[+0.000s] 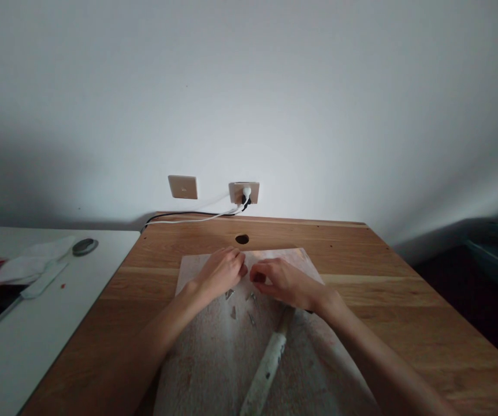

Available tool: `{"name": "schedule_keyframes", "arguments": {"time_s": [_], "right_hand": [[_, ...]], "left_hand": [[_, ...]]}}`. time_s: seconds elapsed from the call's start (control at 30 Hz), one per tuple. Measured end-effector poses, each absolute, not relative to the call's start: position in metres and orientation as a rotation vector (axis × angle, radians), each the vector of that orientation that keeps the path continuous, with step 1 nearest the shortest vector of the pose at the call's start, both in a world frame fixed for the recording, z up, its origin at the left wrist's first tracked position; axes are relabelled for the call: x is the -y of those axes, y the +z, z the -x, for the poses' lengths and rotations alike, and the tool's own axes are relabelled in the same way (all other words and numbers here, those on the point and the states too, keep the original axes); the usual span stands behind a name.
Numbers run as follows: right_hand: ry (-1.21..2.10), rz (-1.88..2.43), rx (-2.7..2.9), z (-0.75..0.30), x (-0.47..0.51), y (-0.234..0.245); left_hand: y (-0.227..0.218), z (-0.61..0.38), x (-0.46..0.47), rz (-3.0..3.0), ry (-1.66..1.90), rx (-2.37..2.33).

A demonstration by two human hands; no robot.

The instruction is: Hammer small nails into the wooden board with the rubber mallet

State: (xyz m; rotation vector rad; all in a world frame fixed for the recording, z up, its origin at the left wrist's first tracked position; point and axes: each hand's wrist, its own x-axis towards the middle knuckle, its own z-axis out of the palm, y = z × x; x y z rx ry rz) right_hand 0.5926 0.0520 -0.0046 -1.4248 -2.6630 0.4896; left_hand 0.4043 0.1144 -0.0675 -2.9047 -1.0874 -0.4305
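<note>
A wooden counter (361, 277) stands with its far edge against a pale, plain wall (249, 104). On it, reaching toward that far edge, lies a worn, whitish board (205, 358). Small shiny pieces (233, 312) are scattered on the board's far half, just on the near side of the hands. The left hand (225, 266) is curled near the board's far edge; the right hand (282, 280) is close by, its thumb and fingers bent into a narrow curve. Whether either grips something I cannot tell. A tool with a pale handle (266, 370) lies aslant from the board's near edge toward the right wrist, its far end partly hidden.

A round hole (242, 238) sits by the middle of the counter's far edge. Above, the wall bears a blank plate (183, 187) and a socket (234, 193) with a white plug (246, 191); a black cable (188, 213) and a white cable (197, 220) run to the far left corner. Beyond the left edge, a white counter (80, 294) carries paper (34, 263) and a round grey object (84, 247). The room's right side is dim.
</note>
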Motion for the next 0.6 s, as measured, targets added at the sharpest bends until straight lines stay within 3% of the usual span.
{"name": "schedule_keyframes", "arguments": {"time_s": [0.2,0.37,0.43,0.6], "right_hand": [[0.353,1.237,2.632,-0.596,-0.030,-0.016],[-0.504,0.664,2.343,-0.601,-0.001,-0.010],[-0.701,0.468,2.226,-0.600,0.010,-0.004],[-0.654,0.374,1.975,-0.583,0.036,0.008]], "left_hand": [[-0.059,-0.404,-0.105,3.082,-0.375,1.372],[-0.058,-0.379,-0.079,3.228,-0.285,1.203],[-0.057,-0.371,-0.071,3.219,-0.320,1.205],[-0.065,-0.365,-0.065,3.213,-0.614,1.249]]}}
